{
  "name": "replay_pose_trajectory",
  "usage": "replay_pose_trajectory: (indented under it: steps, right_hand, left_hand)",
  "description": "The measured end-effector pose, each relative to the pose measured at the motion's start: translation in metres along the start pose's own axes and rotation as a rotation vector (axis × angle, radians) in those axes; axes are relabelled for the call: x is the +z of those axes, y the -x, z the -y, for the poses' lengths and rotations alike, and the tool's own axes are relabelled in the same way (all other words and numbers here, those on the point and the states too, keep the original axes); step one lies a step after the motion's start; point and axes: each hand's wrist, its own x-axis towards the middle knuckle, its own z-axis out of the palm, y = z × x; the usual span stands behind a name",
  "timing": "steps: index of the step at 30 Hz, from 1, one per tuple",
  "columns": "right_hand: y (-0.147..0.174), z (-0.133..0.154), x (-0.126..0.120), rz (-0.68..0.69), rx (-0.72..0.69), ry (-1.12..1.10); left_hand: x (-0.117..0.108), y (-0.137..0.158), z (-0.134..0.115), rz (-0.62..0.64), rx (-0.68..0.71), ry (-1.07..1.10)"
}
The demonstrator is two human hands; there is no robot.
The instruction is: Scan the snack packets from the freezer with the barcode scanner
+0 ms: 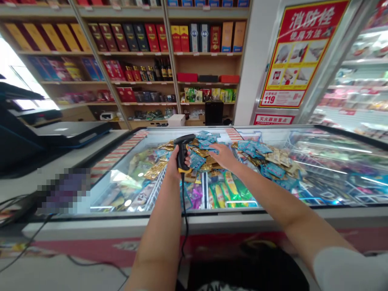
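My left hand (176,160) is wrapped round the grip of a black and yellow barcode scanner (182,155), held upright above the freezer with its cord (184,214) hanging down. My right hand (223,155) reaches over a pile of small blue and gold packets (198,161), palm down. Its fingers stretch out to the left over a blue packet (206,144); whether they pinch it I cannot tell. A second heap of blue and gold packets (274,169) lies to the right of that hand. Below the hands, yellow corn-shaped packs (230,184) show in the freezer.
The chest freezer (100,218) spans the view. To the left are a counter (117,137) with a flat dark device (72,133) and loose cables (33,238). Shelves of boxed goods (130,38) stand behind. A red fire-hydrant poster (303,52) hangs at right.
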Motion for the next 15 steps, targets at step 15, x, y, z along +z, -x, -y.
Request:
replay_pose_trajectory:
  steps: [15]
  right_hand:
    - [0.085, 0.115, 0.062, 0.48, 0.003, 0.047]
  left_hand:
    - [0.007, 0.07, -0.041, -0.077, 0.049, -0.085]
